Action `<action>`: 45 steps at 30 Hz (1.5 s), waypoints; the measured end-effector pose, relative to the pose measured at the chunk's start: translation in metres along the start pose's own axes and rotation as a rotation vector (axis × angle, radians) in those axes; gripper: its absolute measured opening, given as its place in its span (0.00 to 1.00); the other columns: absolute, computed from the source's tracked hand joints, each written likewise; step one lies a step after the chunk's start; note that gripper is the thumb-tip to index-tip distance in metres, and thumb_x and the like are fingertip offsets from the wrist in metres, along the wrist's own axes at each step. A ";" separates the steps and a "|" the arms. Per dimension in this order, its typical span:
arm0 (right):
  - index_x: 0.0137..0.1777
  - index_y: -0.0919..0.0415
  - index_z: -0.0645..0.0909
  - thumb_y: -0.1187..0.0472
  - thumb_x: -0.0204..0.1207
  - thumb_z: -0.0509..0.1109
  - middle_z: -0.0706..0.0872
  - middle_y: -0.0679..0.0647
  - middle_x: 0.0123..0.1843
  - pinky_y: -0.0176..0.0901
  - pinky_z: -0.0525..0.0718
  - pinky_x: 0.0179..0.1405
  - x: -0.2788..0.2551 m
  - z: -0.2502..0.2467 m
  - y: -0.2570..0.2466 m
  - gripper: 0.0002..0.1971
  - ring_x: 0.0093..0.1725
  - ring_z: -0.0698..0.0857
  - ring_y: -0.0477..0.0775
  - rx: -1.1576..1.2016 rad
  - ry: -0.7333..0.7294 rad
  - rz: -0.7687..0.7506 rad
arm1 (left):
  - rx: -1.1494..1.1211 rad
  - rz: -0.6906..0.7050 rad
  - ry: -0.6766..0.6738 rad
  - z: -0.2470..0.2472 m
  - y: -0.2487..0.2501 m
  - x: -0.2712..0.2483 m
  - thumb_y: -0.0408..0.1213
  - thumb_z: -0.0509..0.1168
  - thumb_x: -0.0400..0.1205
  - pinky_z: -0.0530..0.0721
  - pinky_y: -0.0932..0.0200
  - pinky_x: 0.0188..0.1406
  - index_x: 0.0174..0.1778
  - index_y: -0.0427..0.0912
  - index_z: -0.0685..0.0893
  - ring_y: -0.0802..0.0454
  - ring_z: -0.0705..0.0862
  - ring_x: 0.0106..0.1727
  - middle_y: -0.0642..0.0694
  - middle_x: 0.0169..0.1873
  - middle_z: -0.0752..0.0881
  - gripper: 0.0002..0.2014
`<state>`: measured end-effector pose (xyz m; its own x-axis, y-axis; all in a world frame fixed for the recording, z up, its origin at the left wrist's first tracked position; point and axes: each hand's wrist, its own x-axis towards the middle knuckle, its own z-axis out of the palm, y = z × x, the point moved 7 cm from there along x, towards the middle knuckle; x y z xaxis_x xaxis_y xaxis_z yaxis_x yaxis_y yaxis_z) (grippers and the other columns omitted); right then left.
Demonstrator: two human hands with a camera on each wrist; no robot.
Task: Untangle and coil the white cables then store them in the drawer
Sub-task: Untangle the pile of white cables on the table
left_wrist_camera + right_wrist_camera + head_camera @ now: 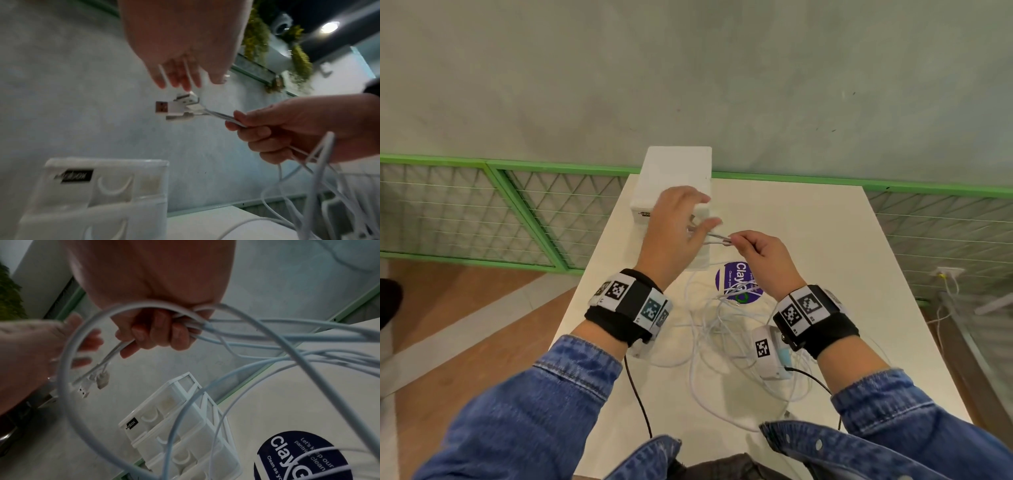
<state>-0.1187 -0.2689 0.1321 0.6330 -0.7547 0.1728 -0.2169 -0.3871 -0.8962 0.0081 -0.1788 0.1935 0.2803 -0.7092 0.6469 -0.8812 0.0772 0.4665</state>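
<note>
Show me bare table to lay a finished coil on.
Bare: the table's right half, between sticker and right edge, and the far strip right of the drawer unit. Crowded: the near middle under both wrists, covered by the tangled cables.

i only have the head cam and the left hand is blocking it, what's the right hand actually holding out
Observer: The right hand grips several white cables bunched together. Their plugs stick out toward the left hand.
Operator: is the left holding those plugs
Observer: No. Its fingers are straight, just above the plugs, curled round nothing.
Operator: drawers open yet
Observer: No. The right wrist view shows the front of the drawer unit, and its drawers look shut.
</note>
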 end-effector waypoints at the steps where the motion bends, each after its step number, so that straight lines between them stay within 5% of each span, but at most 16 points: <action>1: 0.49 0.56 0.86 0.59 0.82 0.63 0.84 0.44 0.32 0.31 0.75 0.37 0.001 0.000 0.000 0.09 0.32 0.79 0.37 -0.004 -0.005 -0.002 | 0.020 0.108 -0.112 0.010 0.012 0.000 0.53 0.62 0.80 0.66 0.61 0.63 0.57 0.35 0.83 0.48 0.75 0.60 0.40 0.54 0.85 0.23; 3: 0.49 0.57 0.86 0.60 0.82 0.62 0.87 0.52 0.38 0.40 0.78 0.44 0.002 0.000 -0.003 0.10 0.40 0.82 0.48 -0.005 -0.010 -0.011 | 0.124 0.173 -0.380 0.036 0.022 -0.004 0.53 0.58 0.82 0.68 0.55 0.61 0.59 0.38 0.83 0.46 0.79 0.58 0.42 0.52 0.87 0.22; 5: 0.49 0.58 0.85 0.59 0.83 0.62 0.85 0.51 0.37 0.38 0.77 0.41 0.002 -0.003 -0.005 0.10 0.36 0.79 0.46 -0.005 -0.018 -0.018 | 0.217 0.070 -0.533 0.049 0.013 -0.009 0.51 0.56 0.85 0.70 0.54 0.48 0.57 0.41 0.82 0.43 0.82 0.51 0.45 0.48 0.87 0.18; 8: 0.46 0.55 0.85 0.59 0.83 0.62 0.84 0.49 0.34 0.32 0.74 0.37 0.000 -0.007 -0.007 0.10 0.31 0.75 0.41 -0.004 -0.074 -0.031 | 0.283 -0.015 -0.576 0.048 0.004 -0.011 0.53 0.52 0.86 0.68 0.54 0.36 0.52 0.39 0.80 0.43 0.82 0.44 0.42 0.42 0.86 0.21; 13: 0.47 0.50 0.83 0.57 0.81 0.65 0.85 0.66 0.39 0.40 0.74 0.38 -0.002 -0.012 0.000 0.05 0.35 0.76 0.55 0.032 -0.122 -0.041 | 0.319 0.025 -0.633 0.048 0.006 -0.011 0.55 0.54 0.85 0.63 0.54 0.34 0.36 0.39 0.70 0.46 0.73 0.34 0.44 0.30 0.78 0.22; 16: 0.45 0.45 0.84 0.52 0.81 0.63 0.83 0.67 0.40 0.45 0.73 0.40 -0.004 -0.010 0.014 0.08 0.37 0.76 0.63 -0.042 -0.191 -0.016 | 0.160 -0.104 -0.613 0.046 -0.004 -0.014 0.55 0.54 0.84 0.61 0.53 0.28 0.36 0.33 0.78 0.46 0.73 0.30 0.50 0.23 0.73 0.26; 19: 0.40 0.44 0.84 0.53 0.82 0.62 0.85 0.62 0.39 0.47 0.74 0.41 -0.008 -0.011 0.021 0.12 0.39 0.78 0.62 -0.080 -0.190 0.013 | 0.135 -0.216 -0.689 0.051 -0.012 -0.023 0.55 0.49 0.86 0.64 0.57 0.26 0.47 0.34 0.86 0.51 0.73 0.28 0.49 0.25 0.75 0.28; 22: 0.43 0.50 0.85 0.55 0.82 0.62 0.87 0.55 0.40 0.49 0.78 0.44 -0.008 -0.011 0.020 0.11 0.42 0.82 0.58 -0.092 -0.175 0.008 | 0.085 -0.238 -0.778 0.059 -0.008 -0.029 0.51 0.51 0.87 0.70 0.55 0.36 0.45 0.36 0.84 0.52 0.78 0.33 0.45 0.40 0.79 0.24; 25: 0.46 0.56 0.86 0.58 0.82 0.63 0.85 0.45 0.37 0.38 0.76 0.41 -0.010 -0.007 0.016 0.10 0.38 0.80 0.45 -0.118 -0.183 -0.011 | -0.093 -0.310 -0.740 0.059 0.004 -0.029 0.43 0.52 0.88 0.73 0.60 0.46 0.68 0.41 0.78 0.53 0.81 0.57 0.50 0.61 0.79 0.17; 27: 0.46 0.58 0.86 0.58 0.82 0.63 0.85 0.46 0.38 0.38 0.76 0.43 -0.011 -0.006 0.011 0.10 0.40 0.81 0.46 -0.126 -0.156 -0.040 | -0.255 -0.409 -0.709 0.062 0.007 -0.032 0.42 0.50 0.89 0.73 0.61 0.50 0.72 0.44 0.74 0.57 0.80 0.56 0.52 0.55 0.82 0.18; 30: 0.48 0.57 0.84 0.58 0.81 0.64 0.82 0.48 0.34 0.39 0.76 0.40 -0.011 -0.013 0.006 0.07 0.36 0.80 0.49 -0.141 -0.074 -0.090 | -0.435 -0.540 -0.688 0.068 0.004 -0.044 0.43 0.48 0.89 0.73 0.56 0.33 0.51 0.42 0.81 0.52 0.76 0.31 0.50 0.28 0.76 0.17; 33: 0.55 0.56 0.80 0.60 0.78 0.68 0.78 0.51 0.31 0.36 0.74 0.36 -0.014 -0.018 0.006 0.07 0.32 0.77 0.48 -0.125 -0.059 -0.112 | -0.543 -0.649 -0.698 0.071 0.004 -0.053 0.48 0.49 0.89 0.66 0.62 0.26 0.33 0.42 0.75 0.55 0.65 0.24 0.51 0.23 0.69 0.22; 40: 0.39 0.53 0.81 0.61 0.77 0.68 0.87 0.54 0.39 0.45 0.78 0.45 -0.031 -0.007 0.072 0.05 0.42 0.84 0.53 -0.266 -0.173 0.124 | -0.806 -0.635 -0.450 0.034 0.025 -0.013 0.47 0.50 0.89 0.58 0.68 0.19 0.28 0.44 0.64 0.59 0.59 0.20 0.56 0.19 0.64 0.21; 43: 0.40 0.53 0.82 0.62 0.75 0.71 0.86 0.50 0.39 0.34 0.77 0.41 -0.035 -0.014 0.083 0.04 0.39 0.82 0.47 -0.262 -0.114 0.145 | -0.779 -0.569 -0.375 0.023 0.032 -0.002 0.46 0.51 0.88 0.59 0.67 0.21 0.28 0.44 0.64 0.58 0.60 0.21 0.56 0.20 0.65 0.21; 45: 0.45 0.57 0.84 0.65 0.73 0.72 0.87 0.54 0.43 0.41 0.77 0.45 -0.032 -0.023 0.089 0.03 0.42 0.81 0.50 -0.316 -0.077 0.117 | -0.763 -0.565 -0.290 0.013 0.027 0.004 0.47 0.51 0.88 0.60 0.65 0.21 0.27 0.45 0.65 0.57 0.60 0.22 0.55 0.21 0.65 0.22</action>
<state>-0.1748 -0.2915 0.0563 0.6417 -0.7662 0.0341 -0.5031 -0.4540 -0.7354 -0.0198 -0.1887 0.2009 0.3902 -0.9168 0.0845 -0.1367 0.0330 0.9901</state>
